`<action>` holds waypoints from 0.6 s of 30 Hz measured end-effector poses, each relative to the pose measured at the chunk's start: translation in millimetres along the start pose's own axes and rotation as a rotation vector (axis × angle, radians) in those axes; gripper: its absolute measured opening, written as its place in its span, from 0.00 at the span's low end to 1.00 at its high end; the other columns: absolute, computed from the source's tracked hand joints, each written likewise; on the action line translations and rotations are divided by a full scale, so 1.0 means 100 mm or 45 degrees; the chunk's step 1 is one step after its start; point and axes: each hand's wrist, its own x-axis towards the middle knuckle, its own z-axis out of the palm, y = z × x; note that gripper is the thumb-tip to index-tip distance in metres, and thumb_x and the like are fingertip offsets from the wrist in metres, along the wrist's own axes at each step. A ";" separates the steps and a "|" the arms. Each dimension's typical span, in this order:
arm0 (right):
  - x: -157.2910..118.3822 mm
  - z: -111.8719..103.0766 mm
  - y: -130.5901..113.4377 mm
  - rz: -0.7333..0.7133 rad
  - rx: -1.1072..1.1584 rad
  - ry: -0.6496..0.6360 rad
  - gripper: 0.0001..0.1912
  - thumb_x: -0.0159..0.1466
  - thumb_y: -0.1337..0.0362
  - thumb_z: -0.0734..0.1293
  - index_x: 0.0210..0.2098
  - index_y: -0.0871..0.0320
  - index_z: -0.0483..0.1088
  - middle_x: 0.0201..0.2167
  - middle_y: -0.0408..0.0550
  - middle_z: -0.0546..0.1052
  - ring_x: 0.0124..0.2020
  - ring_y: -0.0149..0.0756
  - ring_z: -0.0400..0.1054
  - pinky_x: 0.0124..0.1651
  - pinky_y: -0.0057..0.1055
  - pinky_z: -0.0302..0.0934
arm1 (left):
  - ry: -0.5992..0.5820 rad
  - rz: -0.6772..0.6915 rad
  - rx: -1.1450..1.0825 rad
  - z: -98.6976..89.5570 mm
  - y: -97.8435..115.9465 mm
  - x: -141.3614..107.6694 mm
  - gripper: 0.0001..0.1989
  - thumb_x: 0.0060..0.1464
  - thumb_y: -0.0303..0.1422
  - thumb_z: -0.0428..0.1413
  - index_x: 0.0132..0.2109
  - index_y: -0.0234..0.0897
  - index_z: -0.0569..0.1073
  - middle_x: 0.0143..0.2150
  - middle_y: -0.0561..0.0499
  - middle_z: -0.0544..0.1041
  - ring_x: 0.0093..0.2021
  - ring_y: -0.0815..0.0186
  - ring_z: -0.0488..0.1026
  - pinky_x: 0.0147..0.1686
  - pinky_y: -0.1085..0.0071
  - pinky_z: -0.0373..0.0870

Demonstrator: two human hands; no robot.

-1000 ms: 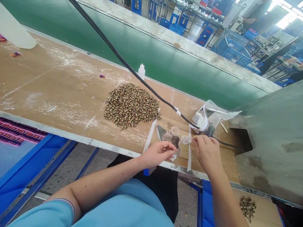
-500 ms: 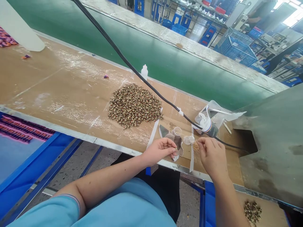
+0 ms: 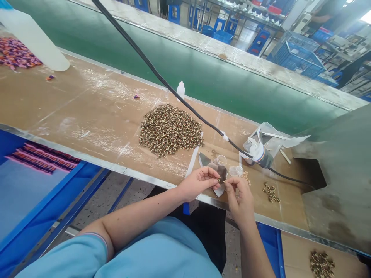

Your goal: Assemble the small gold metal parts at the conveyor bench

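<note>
While the person's left hand point(image 3: 198, 184) is raised just over the edge of the cardboard-covered bench point(image 3: 72, 104), its thumb and fingertips are closed in a pinch on a tiny gold-toned bead point(image 3: 218, 180). The right hand point(image 3: 240, 203) is just beside it on the right, thumb and forefinger drawn together and almost meeting the left fingertips (whether they grasp anything cannot be determined from this view).

Directly ahead of the left fingertips stand a small clear plastic cup point(image 3: 221, 160) and a second cup point(image 3: 235, 171), over a grey-brown scrap of sheet material point(image 3: 213, 164). Ahead and to the left of the left hand lies a large heap of gold-and-red beaded pieces point(image 3: 171, 131), with a white strip point(image 3: 191, 164) along its near right side. Ahead and to the right of the right hand are loose beads point(image 3: 245, 177) and a small cluster of beaded pieces point(image 3: 271, 192). Farther ahead of that hand, a black cable point(image 3: 191, 110) runs to a clear plastic bag point(image 3: 257, 144). Below and to the right of the right hand, a further heap of beaded pieces point(image 3: 321, 264) rests on lower cardboard point(image 3: 295, 251).
</note>
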 end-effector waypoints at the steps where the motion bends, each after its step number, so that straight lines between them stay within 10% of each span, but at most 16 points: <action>1: 0.00 0.01 0.00 0.011 0.024 0.015 0.09 0.65 0.61 0.58 0.30 0.55 0.64 0.27 0.44 0.70 0.29 0.33 0.64 0.32 0.30 0.58 | -0.003 0.003 0.005 0.00 0.00 0.00 0.19 0.37 0.39 0.67 0.33 0.32 0.71 0.26 0.53 0.74 0.28 0.72 0.72 0.34 0.73 0.68; 18: -0.02 0.04 0.01 -0.015 0.044 -0.002 0.10 0.65 0.60 0.58 0.30 0.55 0.65 0.27 0.43 0.70 0.29 0.33 0.64 0.32 0.30 0.58 | -0.063 -0.052 0.000 0.00 0.04 -0.02 0.20 0.38 0.40 0.66 0.32 0.33 0.67 0.25 0.54 0.73 0.26 0.73 0.71 0.31 0.74 0.67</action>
